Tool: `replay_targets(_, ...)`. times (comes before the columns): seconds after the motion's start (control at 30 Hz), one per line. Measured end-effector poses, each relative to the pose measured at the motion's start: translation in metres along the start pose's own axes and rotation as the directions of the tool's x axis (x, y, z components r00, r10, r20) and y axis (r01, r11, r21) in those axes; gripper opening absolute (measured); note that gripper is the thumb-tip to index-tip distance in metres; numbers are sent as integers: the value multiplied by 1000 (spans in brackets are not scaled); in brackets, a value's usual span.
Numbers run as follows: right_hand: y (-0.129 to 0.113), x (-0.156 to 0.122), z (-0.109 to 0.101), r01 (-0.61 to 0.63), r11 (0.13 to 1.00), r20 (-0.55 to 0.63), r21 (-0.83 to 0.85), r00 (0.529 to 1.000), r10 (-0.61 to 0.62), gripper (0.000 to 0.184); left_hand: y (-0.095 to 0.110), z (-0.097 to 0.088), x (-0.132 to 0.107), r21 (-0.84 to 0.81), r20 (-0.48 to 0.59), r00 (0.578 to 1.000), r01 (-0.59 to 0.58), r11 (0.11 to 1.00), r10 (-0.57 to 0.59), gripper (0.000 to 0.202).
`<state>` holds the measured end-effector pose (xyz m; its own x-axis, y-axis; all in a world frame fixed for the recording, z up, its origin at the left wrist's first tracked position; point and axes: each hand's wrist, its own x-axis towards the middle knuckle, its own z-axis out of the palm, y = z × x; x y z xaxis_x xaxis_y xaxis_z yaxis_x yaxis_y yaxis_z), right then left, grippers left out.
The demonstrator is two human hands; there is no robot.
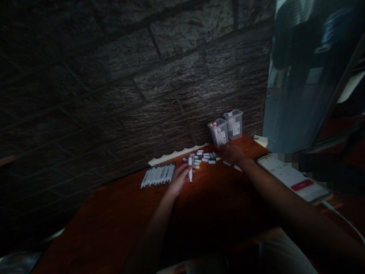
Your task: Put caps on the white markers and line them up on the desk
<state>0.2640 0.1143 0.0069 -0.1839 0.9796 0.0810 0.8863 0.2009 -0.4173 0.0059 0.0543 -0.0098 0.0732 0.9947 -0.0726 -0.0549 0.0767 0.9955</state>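
Observation:
My left hand [179, 178] is closed around a white marker [190, 173], held upright over the wooden table. To its left lies a row of several white marker bodies [159, 175] side by side. Scattered loose marker caps [205, 159], white with coloured ends, lie between my two hands. My right hand [231, 153] reaches to the right end of the caps, just in front of a clear plastic container [219, 131] with a few marker pieces in it. Dim light and the back of the hand hide what those fingers do.
A second clear container [235, 125] with a label stands behind, against the brick wall [176, 83]. A phone [295, 179] showing a timer lies at the table's [119, 213] right, with a white cable [343, 220]. A pale wavy strip [176, 155] runs along the wall.

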Motion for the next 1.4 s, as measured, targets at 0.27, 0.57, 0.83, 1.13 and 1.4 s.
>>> replay_targets(0.27,-13,-4,3,81,993,127,-91,989,-70,34,-1,-2,-1,75,35,999,-20,997,18,45)
replay_targets(0.57,-18,-5,7,126,991,103,-46,987,-121,30,-2,-3,-1,132,52,999,-10,991,3,44)
replay_targets(0.83,-26,-3,13,395,824,-260,406,914,-310,34,1,-4,-5,249,87,996,-41,968,20,43)
replay_targets(1.13,-25,-1,20,408,714,-208,569,911,-356,48,10,1,-13,301,126,992,-37,953,-1,41)
replay_targets(1.4,-27,-4,21,421,664,-149,617,892,-427,47,11,2,-14,312,136,991,-41,949,-2,43)
